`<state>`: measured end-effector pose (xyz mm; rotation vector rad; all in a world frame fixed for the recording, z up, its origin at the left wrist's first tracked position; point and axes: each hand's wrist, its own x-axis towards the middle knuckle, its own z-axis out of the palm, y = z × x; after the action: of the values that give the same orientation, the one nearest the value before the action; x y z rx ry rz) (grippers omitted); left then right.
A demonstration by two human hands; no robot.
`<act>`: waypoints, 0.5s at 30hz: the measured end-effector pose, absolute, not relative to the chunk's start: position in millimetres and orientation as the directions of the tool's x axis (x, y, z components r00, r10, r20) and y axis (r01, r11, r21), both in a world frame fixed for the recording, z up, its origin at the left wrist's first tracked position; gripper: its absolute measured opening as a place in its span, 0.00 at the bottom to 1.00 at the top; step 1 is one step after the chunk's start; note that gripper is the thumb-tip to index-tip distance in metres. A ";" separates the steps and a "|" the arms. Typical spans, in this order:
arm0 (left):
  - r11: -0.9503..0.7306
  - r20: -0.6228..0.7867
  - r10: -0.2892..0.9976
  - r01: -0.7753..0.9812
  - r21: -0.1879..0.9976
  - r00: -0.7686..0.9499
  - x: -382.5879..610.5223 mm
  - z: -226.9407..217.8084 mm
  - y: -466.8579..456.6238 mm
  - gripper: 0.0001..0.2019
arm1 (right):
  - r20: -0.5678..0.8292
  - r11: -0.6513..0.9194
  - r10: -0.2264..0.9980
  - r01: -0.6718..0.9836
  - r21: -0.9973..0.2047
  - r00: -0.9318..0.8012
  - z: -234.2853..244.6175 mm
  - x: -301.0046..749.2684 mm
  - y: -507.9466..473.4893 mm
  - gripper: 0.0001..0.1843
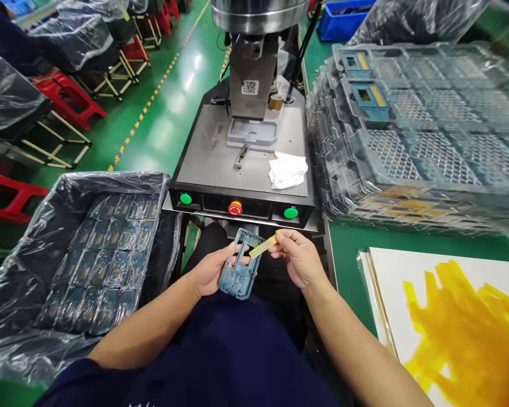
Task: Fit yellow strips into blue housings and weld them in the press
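My left hand (214, 268) grips a blue-grey plastic housing (236, 278) with rectangular openings, held tilted over my lap; some fingers show through the openings. Between the thumb and fingers of my right hand (299, 254) is a yellowish strip (263, 246), its free end over the housing's right edge. Whether the strip touches the housing I cannot tell. Just beyond both hands stands a press machine (248, 76) with a grey fixture (253, 133) under its head.
Green buttons (185, 198) and a red stop button (235, 208) line the press front. A white cloth (287, 171) lies on its plate. At left, a lined bin (68, 189) holds wrapped housings. Clear trays (424, 73) are stacked at right, behind yellow strips (462, 328) on a white board.
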<state>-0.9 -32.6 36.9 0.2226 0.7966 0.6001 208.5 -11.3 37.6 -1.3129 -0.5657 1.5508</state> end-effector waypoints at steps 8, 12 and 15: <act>0.833 -0.617 0.550 -0.427 0.353 0.563 7.5 29.2 -33.6 0.18 | -0.349 -0.288 0.920 -0.301 -0.909 0.176 15.5 200.6 -20.2 0.17; 0.834 -0.645 0.545 -0.425 0.352 0.536 14.0 25.4 -31.4 0.20 | 0.115 0.095 0.953 0.084 -0.992 0.281 13.6 194.9 -36.0 0.09; 0.829 -0.629 0.554 -0.429 0.358 0.545 18.8 26.9 -30.3 0.22 | 0.535 0.464 0.839 0.385 -0.798 0.098 14.4 194.5 -44.8 0.10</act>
<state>18.8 -30.3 26.9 0.1694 0.8050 0.5859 194.5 -44.8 14.4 -1.1225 -1.5070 0.4709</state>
